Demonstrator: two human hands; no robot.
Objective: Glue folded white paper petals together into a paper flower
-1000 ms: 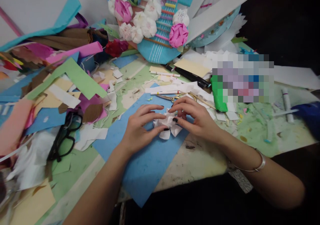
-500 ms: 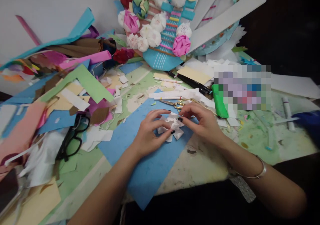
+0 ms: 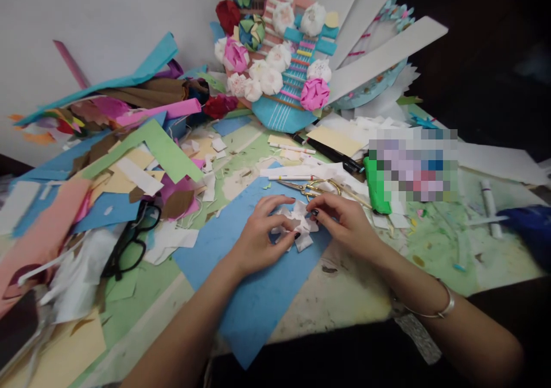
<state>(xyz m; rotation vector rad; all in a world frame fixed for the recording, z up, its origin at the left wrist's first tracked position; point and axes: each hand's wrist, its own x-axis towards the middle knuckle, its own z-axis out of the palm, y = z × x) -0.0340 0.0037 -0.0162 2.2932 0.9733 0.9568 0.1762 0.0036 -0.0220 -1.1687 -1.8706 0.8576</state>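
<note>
A white paper flower (image 3: 303, 240) with several folded petals lies over a blue sheet of paper (image 3: 253, 313). My left hand (image 3: 263, 234) curves round its left side, thumb and fingers closed on the paper. From the right, my right hand (image 3: 346, 222) pinches a petal at the flower's edge between thumb and forefinger. Parts of the flower are hidden behind my fingers. Just beyond my hands, gold-handled scissors (image 3: 310, 189) rest beside a white marker (image 3: 290, 178).
Black-framed glasses (image 3: 131, 255) and heaped paper scraps cover the left side. A blue paper guitar (image 3: 279, 117) with paper flowers stands at the back. To the right are a green wrapped piece (image 3: 377, 187), a white marker (image 3: 491, 209) and the table's front edge.
The camera view has shifted, so the background sits lower in the picture. Both hands stay at the paper flower, with only slight finger movement.
</note>
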